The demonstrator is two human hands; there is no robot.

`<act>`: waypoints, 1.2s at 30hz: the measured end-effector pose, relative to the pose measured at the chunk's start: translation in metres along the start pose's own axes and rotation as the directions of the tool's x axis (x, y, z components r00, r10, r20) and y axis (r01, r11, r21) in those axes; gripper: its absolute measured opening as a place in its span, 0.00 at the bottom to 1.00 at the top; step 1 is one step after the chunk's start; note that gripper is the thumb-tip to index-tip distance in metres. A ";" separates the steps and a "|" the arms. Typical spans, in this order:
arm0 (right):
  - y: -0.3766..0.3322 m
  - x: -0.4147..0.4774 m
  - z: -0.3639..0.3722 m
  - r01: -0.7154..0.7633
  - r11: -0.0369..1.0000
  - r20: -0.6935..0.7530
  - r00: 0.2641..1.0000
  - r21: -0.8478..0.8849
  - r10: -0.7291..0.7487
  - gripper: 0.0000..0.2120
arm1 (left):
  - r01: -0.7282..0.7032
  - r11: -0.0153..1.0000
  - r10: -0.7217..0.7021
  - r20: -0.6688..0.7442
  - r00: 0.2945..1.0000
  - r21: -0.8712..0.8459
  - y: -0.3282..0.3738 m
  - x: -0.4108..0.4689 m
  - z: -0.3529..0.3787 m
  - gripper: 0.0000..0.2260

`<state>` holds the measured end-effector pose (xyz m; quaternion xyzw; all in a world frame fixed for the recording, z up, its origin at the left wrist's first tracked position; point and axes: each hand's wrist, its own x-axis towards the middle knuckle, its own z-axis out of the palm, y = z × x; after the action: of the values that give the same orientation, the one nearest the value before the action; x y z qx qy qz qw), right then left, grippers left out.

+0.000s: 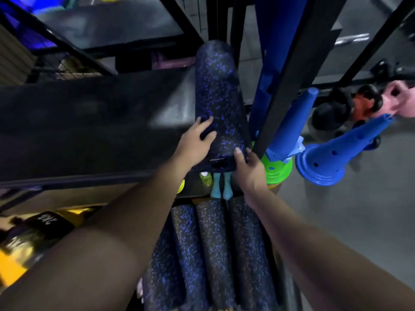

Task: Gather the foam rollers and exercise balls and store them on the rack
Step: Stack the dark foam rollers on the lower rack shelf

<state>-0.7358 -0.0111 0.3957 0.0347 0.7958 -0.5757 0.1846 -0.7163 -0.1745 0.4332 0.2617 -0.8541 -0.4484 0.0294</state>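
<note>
A black foam roller with blue speckles (219, 95) lies lengthwise at the right end of a dark rack shelf (94, 122), beside a black upright post (289, 81). My left hand (197, 142) lies on its left side near the close end. My right hand (249, 169) grips that close end from the right. Below, on a lower level, several more speckled foam rollers (213, 250) lie side by side under my arms.
Blue cones (332, 158) and a green disc stack (278, 169) stand on the grey floor to the right. Kettlebells (363, 104) sit further back right. A yellow weight marked 2KG (47, 223) lies at the lower left. Small teal dumbbells (221, 187) rest below the shelf edge.
</note>
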 end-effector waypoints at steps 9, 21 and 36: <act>0.061 -0.060 0.007 -0.235 0.969 -0.248 0.946 -0.073 0.211 0.15 | 0.220 0.922 -0.280 -0.160 0.947 -0.318 -0.104 -0.131 0.010 0.15; 0.295 -0.207 0.185 -0.290 0.750 0.362 0.737 -0.594 0.571 0.32 | 0.763 0.565 -0.792 0.051 0.608 -0.315 -0.396 -0.290 0.044 0.14; 0.274 -0.303 0.173 -0.202 0.834 0.459 0.756 -0.513 0.466 0.51 | 0.624 0.552 -0.672 0.147 0.725 -0.553 -0.386 -0.357 0.002 0.56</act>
<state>-0.3373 -0.0322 0.2024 -0.0344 0.7912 -0.3240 0.5176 -0.2470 -0.1822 0.1967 0.5544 -0.5207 -0.6487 -0.0266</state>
